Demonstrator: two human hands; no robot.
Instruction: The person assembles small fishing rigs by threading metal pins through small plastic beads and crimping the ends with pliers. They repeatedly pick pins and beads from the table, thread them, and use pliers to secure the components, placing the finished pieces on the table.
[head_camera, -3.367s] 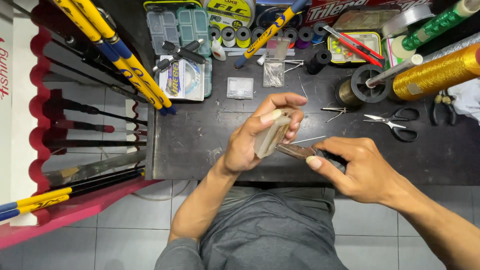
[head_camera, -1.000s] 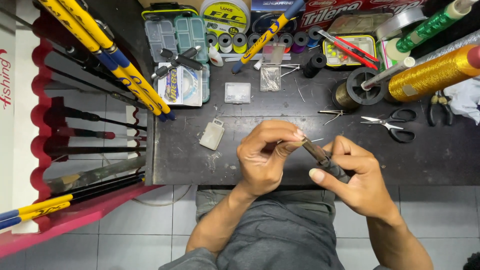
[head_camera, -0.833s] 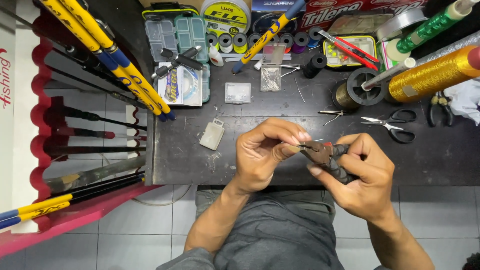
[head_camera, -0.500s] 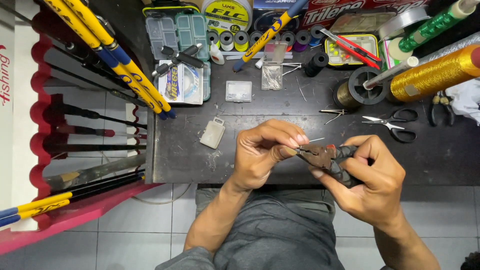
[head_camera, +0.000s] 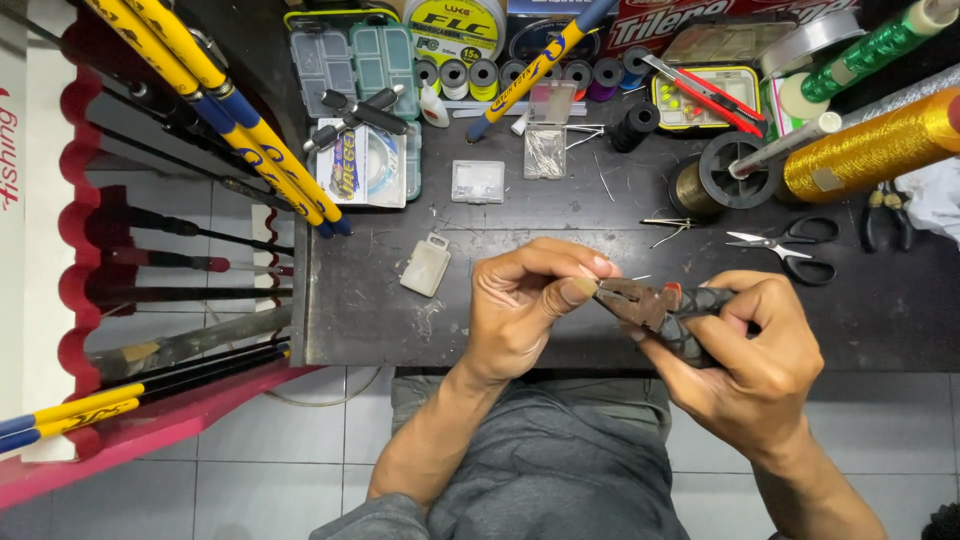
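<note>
Grey floor tiles are seen below a dark, scratched workbench (head_camera: 400, 320), beside which yellow-and-blue fishing rods (head_camera: 230, 130) are racked. Across the bench top are spread a gold thread spool (head_camera: 870, 150), a clear compartment box (head_camera: 362, 60), black-handled scissors (head_camera: 785, 250) and a small beige plastic case (head_camera: 426, 265). At the near edge, rusty brown pliers with dark grips (head_camera: 655, 305) are clamped in the closed right hand (head_camera: 745, 355). The left hand (head_camera: 525, 305) is pinched shut at the plier tips, where something too small to identify, perhaps a thin wire, is held. The work is judged to be mid-way: gripping is established, but no finished piece can be seen.
</note>
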